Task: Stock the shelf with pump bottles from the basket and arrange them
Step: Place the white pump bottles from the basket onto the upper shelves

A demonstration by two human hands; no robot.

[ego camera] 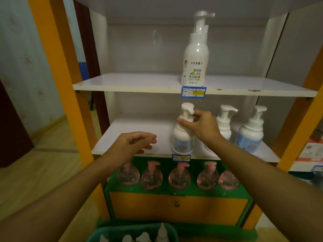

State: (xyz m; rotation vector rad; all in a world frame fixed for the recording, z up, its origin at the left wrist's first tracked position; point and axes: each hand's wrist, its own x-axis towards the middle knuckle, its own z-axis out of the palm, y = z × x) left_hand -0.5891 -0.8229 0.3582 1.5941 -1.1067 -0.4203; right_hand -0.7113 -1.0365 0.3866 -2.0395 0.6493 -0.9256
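A white pump bottle with a pale blue label (182, 137) stands at the front edge of the middle shelf (132, 126). My right hand (201, 125) grips its pump head and neck from the right. My left hand (138, 142) hovers over the bare left part of that shelf, fingers loosely curled, holding nothing. Two matching white bottles (225, 123) (251, 131) stand to the right on the same shelf. A teal basket (132, 232) with several white bottle tops sits at the bottom of the view.
A taller white pump bottle (195, 55) stands alone on the upper shelf (122, 82). Several pink pump bottles (179, 177) line the green ledge below. Orange uprights (57, 67) frame the shelving. Blue price tags (193, 92) hang on the shelf edges.
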